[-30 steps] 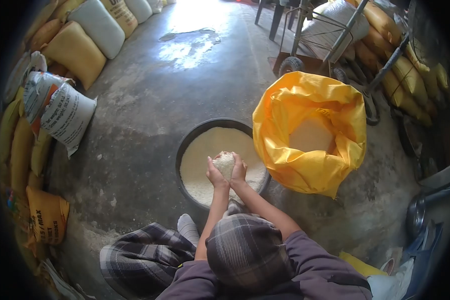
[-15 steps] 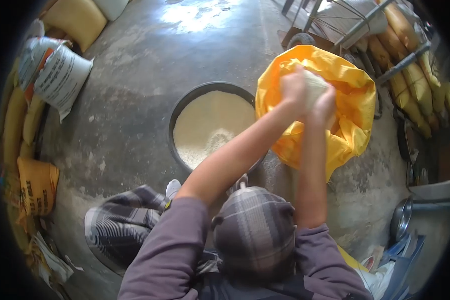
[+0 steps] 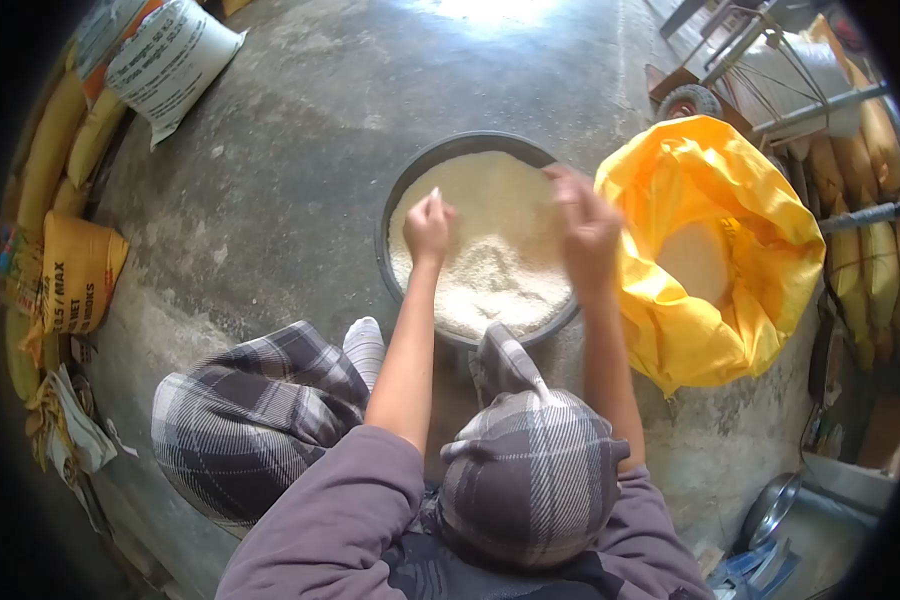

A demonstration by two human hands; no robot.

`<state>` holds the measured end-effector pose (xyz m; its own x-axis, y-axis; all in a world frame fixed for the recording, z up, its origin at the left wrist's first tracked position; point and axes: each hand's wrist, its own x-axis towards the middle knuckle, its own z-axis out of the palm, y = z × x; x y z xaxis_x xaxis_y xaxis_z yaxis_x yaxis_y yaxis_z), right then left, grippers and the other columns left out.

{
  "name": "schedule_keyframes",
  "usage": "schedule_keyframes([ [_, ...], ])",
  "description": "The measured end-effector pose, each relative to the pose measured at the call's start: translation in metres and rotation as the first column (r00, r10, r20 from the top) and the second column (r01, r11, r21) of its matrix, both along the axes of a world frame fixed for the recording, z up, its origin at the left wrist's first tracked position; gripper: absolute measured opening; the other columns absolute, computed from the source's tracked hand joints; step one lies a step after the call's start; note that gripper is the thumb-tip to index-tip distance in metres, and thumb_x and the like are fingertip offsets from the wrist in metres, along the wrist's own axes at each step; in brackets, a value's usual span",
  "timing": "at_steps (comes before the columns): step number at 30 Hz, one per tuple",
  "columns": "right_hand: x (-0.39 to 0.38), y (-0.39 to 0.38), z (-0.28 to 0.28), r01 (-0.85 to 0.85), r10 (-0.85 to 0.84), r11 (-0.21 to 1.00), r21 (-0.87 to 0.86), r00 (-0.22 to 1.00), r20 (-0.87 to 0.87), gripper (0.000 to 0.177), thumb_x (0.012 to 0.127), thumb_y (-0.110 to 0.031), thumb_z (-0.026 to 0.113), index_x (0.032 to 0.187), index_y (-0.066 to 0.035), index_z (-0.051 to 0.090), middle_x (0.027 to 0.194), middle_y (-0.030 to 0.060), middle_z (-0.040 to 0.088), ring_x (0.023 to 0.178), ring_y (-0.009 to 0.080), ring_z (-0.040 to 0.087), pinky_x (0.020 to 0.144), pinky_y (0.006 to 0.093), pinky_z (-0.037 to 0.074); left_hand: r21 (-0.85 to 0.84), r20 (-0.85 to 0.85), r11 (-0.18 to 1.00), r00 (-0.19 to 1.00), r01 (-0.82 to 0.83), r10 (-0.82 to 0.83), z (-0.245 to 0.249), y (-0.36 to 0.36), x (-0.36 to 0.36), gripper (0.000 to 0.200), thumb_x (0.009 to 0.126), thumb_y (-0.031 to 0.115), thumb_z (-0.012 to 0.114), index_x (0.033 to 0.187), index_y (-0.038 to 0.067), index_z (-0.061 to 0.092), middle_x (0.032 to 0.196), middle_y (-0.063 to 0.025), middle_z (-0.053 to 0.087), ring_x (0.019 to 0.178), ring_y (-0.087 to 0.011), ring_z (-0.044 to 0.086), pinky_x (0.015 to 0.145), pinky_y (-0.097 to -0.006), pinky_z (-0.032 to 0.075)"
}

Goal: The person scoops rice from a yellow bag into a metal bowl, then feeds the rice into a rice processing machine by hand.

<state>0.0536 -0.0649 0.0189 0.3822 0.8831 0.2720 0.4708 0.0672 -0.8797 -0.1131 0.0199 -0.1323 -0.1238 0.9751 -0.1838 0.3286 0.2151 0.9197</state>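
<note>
A round dark basin (image 3: 382, 240) of pale rice-like grain (image 3: 490, 290) stands on the floor before me. My left hand (image 3: 429, 228) is closed above the left part of the grain; a blurred tan patch lies between my hands, and I cannot make out whether it is a held thing or grain. My right hand (image 3: 588, 225) is over the basin's right rim, fingers curled but smeared by motion. Just right of it an open yellow sack (image 3: 760, 330) stands with its rim rolled wide, and pale grain (image 3: 692, 262) shows inside.
Printed white sack (image 3: 170, 65), orange-brown sack (image 3: 88, 275) and stacked tan sacks (image 3: 55, 140) line the left side. At the right are a metal trolley with a wheel (image 3: 688, 103), more tan sacks (image 3: 855, 250) and a metal bowl (image 3: 770, 510). My plaid-covered knees (image 3: 530, 470) are close below.
Both hands have moved left from above the yellow sack to above the basin and spread apart. The pale object between them earlier is no longer distinct. The view has shifted.
</note>
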Motion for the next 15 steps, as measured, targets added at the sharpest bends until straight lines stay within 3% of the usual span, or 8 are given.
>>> schedule_keyframes([
  [2,-0.011,0.035,-0.081,-0.18,0.183,0.983,-0.039,0.973,0.139,0.027,0.09,-0.022,0.056,0.102,0.0,0.068,0.102,0.0156,0.068,0.1,0.0274,0.064,0.086,0.0336,0.049,-0.079,-0.077,0.986,0.987,-0.148,0.142,-0.03,-0.03,-0.003,0.038,0.094,0.03,0.046,0.079,0.004,0.069,0.074,-0.0089,0.067,0.073,-0.0135,0.064,0.068,-0.0299,0.049],
  [3,-0.014,0.043,-0.125,-0.253,0.244,0.967,0.013,0.943,0.225,0.029,0.091,-0.025,0.055,0.101,-0.001,0.069,0.099,0.0161,0.069,0.096,0.0282,0.066,0.082,0.034,0.051,0.048,0.004,0.981,0.983,-0.186,0.186,-0.053,-0.042,0.008,0.037,0.094,0.03,0.045,0.081,0.003,0.068,0.079,-0.0092,0.069,0.075,-0.0174,0.064,0.07,-0.0315,0.049],
  [4,-0.012,0.043,-0.164,-0.26,0.253,0.966,0.004,0.943,0.215,0.029,0.091,-0.025,0.055,0.101,-0.001,0.069,0.099,0.0161,0.069,0.096,0.0282,0.066,0.082,0.034,0.051,0.136,0.025,0.976,0.986,-0.169,0.167,-0.09,-0.043,0.02,0.036,0.094,0.03,0.046,0.09,0.003,0.069,0.089,-0.0122,0.069,0.082,-0.0198,0.065,0.075,-0.0315,0.049],
  [7,-0.011,0.031,-0.225,-0.052,0.096,0.937,-0.346,0.989,0.112,0.036,0.093,-0.032,0.053,0.107,-0.003,0.068,0.094,0.012,0.071,0.085,0.0148,0.066,0.076,0.0281,0.051,-0.01,0.112,0.962,0.956,-0.273,0.272,-0.078,-0.058,0.066,0.037,0.095,0.029,0.044,0.1,0.0,0.067,0.098,-0.0129,0.069,0.088,-0.0205,0.065,0.08,-0.0307,0.049],
  [10,-0.028,0.022,-0.219,0.018,-0.18,0.907,-0.42,0.92,-0.349,0.038,0.094,-0.03,0.049,0.108,0.0,0.067,0.086,0.0065,0.068,0.079,0.0086,0.061,0.073,0.0243,0.05,0.003,0.349,0.922,0.864,-0.388,0.362,-0.089,-0.05,0.078,0.042,0.098,0.029,0.041,0.103,-0.003,0.066,0.098,-0.0134,0.068,0.089,-0.021,0.065,0.082,-0.0295,0.049],
  [12,-0.039,0.023,-0.232,0.039,-0.202,0.95,-0.31,0.834,-0.514,0.039,0.094,-0.03,0.049,0.106,0.002,0.067,0.086,0.0067,0.068,0.078,0.011,0.063,0.072,0.0247,0.05,-0.152,0.678,0.942,0.662,-0.298,0.319,-0.099,-0.042,0.073,0.044,0.099,0.03,0.038,0.102,-0.005,0.065,0.095,-0.014,0.067,0.086,-0.0213,0.066,0.079,-0.029,0.051],
  [13,-0.045,0.026,-0.237,0.073,-0.182,0.979,-0.188,0.724,-0.665,0.04,0.095,-0.031,0.049,0.104,0.003,0.067,0.086,0.0068,0.069,0.077,0.0133,0.064,0.071,0.0252,0.051,-0.155,0.677,0.942,0.662,-0.299,0.322,-0.096,-0.039,0.07,0.044,0.099,0.03,0.038,0.102,-0.005,0.065,0.095,-0.014,0.067,0.086,-0.0213,0.066,0.079,-0.029,0.051],
  [15,-0.058,0.03,-0.214,0.134,-0.221,0.975,-0.175,0.609,-0.762,0.039,0.094,-0.029,0.049,0.103,0.005,0.067,0.087,0.0083,0.068,0.076,0.0143,0.064,0.071,0.0255,0.051,-0.312,0.892,0.941,0.3,-0.133,0.338,-0.079,-0.039,0.067,0.045,0.099,0.034,0.039,0.1,-0.003,0.063,0.093,-0.0151,0.066,0.083,-0.0209,0.066,0.075,-0.0297,0.054],
])
